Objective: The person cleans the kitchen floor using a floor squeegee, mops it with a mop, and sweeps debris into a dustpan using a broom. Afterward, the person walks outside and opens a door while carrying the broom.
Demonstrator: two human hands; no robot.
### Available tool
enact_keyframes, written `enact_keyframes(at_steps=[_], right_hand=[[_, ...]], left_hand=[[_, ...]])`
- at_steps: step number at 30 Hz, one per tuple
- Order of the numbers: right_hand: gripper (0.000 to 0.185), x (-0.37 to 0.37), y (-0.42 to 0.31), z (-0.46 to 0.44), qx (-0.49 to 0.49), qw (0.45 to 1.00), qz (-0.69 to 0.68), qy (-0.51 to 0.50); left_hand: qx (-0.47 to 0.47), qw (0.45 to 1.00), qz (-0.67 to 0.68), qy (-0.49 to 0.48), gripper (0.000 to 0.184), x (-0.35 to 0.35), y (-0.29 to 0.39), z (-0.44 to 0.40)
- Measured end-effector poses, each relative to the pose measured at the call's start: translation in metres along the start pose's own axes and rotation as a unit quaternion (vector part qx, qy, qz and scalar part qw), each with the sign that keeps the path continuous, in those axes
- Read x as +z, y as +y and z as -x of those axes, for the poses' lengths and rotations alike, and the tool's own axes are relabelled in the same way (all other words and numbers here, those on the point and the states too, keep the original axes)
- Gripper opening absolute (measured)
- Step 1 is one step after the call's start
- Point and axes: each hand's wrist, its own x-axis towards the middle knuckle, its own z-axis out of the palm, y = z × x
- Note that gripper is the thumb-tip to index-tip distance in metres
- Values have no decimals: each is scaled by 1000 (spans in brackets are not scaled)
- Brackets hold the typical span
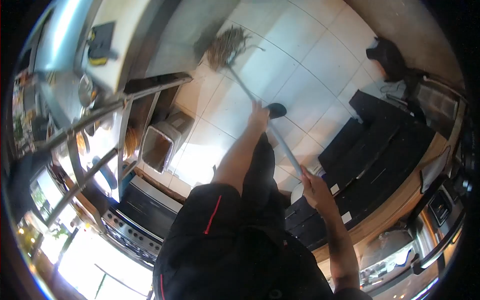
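Observation:
A mop runs diagonally across the view, its stringy brown head (226,47) resting on the pale tiled floor (305,65) near the top. My left hand (258,118) is wrapped round the grey handle (285,148), fairly low towards the mop head. Farther up the same handle, closer to my body, my right hand (316,191) is closed on it. One black shoe (276,110) shows beside the handle, just right of my left hand.
A grey open bin (172,131) stands left of my legs, by a metal rack (95,118). The stove (131,227) is at lower left. A black-fronted counter (370,165) curves along the right, with a dark object (389,56) beyond it.

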Motion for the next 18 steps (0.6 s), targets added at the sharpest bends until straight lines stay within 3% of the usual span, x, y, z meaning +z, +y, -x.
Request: enact_keyframes(at_steps=[3,5,6,7,8,10,11,12,14,16,18], right_hand=[[37,5,-1,40,28,992,90,-87],[36,8,-15,50,-11,980,165,-111],[35,8,-27,45,-46,963,232,-133],[35,4,-46,39,-54,961,239,-129],[33,-2,-71,26,-61,947,282,-141],[32,-19,-94,26,-55,930,329,-157],[32,-28,-97,27,-80,940,313,-114],[32,-33,-102,29,-105,947,293,-76],[33,-37,-109,37,-64,960,260,-83],[34,-26,-93,51,-50,981,186,9],[35,-20,-87,44,-46,988,150,-6]], left_hand=[[-38,996,55,-60,46,29,-3,112],[-72,991,58,-91,37,74,-12,165],[-123,979,150,-62,23,73,-12,181],[-146,974,171,32,17,92,-11,191],[-164,960,189,128,10,106,-15,181],[-141,950,240,137,9,84,-12,152],[-129,938,287,144,7,73,-16,137],[-121,914,305,238,10,79,-12,114],[-48,944,250,209,17,56,-8,67],[-64,946,303,99,22,-9,14,49],[-46,982,162,84,26,-22,25,35]])
